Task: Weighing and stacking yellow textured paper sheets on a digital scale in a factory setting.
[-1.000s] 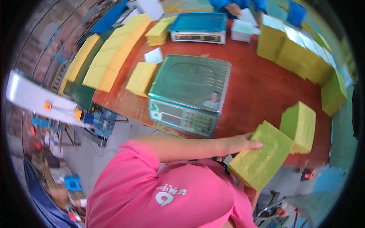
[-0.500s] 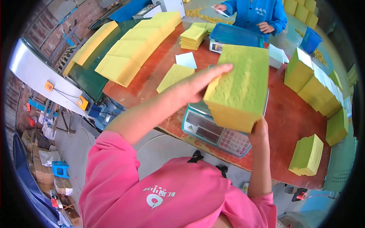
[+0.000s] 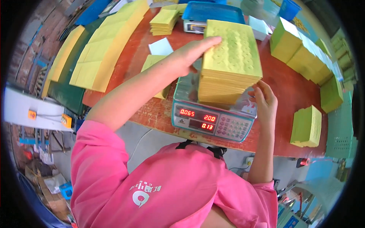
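A thick stack of yellow paper sheets point(image 3: 230, 53), its top embossed with rows of small marks, stands upright on or just above the pan of a digital scale point(image 3: 176, 114). Along the stack's left side lies my left hand point(image 3: 192, 55), its thumb over the top and its other fingers partly hidden; it grips the stack. Close to the lower right corner is my right hand point(image 3: 266, 97), fingers loosely bent and apart. Whether a fingertip still touches the paper is hard to tell. Red digits glow on the scale's display.
Left of the scale lie another yellow stack point(image 3: 152, 62) and a white sheet point(image 3: 160, 46). Long rows of yellow paper point(image 3: 100, 49) cover the far left. A blue-trayed scale point(image 3: 213, 13) stands behind. More stacks point(image 3: 287, 41) line the right, with one block point(image 3: 306, 127) near the front.
The yellow stack has come down and left onto or close to the scale pan. My right hand has loosened at its corner. The display has lit up, and my view has shifted.
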Demonstrator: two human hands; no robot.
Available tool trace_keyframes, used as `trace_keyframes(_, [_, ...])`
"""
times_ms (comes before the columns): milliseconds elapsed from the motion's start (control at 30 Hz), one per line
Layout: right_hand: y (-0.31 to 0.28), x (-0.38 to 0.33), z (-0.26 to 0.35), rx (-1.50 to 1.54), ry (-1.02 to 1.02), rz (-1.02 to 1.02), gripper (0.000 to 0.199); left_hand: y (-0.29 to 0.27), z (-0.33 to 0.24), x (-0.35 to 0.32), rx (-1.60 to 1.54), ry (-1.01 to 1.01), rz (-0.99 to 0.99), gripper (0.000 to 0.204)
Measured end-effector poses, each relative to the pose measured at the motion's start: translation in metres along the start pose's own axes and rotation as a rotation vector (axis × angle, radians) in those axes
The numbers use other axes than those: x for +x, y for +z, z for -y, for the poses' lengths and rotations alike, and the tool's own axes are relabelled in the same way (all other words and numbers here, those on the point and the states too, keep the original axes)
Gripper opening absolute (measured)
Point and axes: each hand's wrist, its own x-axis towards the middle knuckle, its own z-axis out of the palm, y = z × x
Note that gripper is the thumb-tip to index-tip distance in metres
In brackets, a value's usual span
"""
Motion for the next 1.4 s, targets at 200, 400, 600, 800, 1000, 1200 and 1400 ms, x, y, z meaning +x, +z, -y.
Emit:
trace_keyframes(200, [-0.044, -0.057, -0.024, 0.189, -0.056, -0.146, 0.023, 0.005, -0.028, -0.045, -0.083, 0.148, -0.343, 0.064])
trace_keyframes(400, [-0.089, -0.077, -0.060, 0.320, 0.043, -0.240, 0.020, -0.003, -0.006, -0.100, -0.212, 0.235, -0.668, 0.067])
trace_keyframes(600, [-0.113, -0.083, -0.073, 0.349, 0.072, -0.133, 0.021, 0.012, 0.036, -0.137, -0.285, 0.112, -0.850, 0.065])
trace_keyframes(800, [-0.119, -0.088, -0.074, 0.358, 0.111, -0.051, 0.020, 0.023, 0.058, -0.165, -0.339, 0.099, -0.942, 0.061])
trace_keyframes(1000, [-0.100, -0.095, -0.062, 0.356, 0.063, 0.021, 0.019, -0.022, 0.075, -0.179, -0.313, 0.087, -1.042, 0.061])
trace_keyframes(1200, [-0.059, -0.115, -0.043, 0.318, 0.062, 0.091, 0.018, -0.102, 0.080, -0.166, 0.062, 0.024, -1.018, 0.067])
trace_keyframes(1400, [0.036, -0.148, -0.020, 0.337, 0.200, 0.325, 0.018, -0.149, 0.087, -0.095, 0.277, 0.123, -0.584, 0.064])
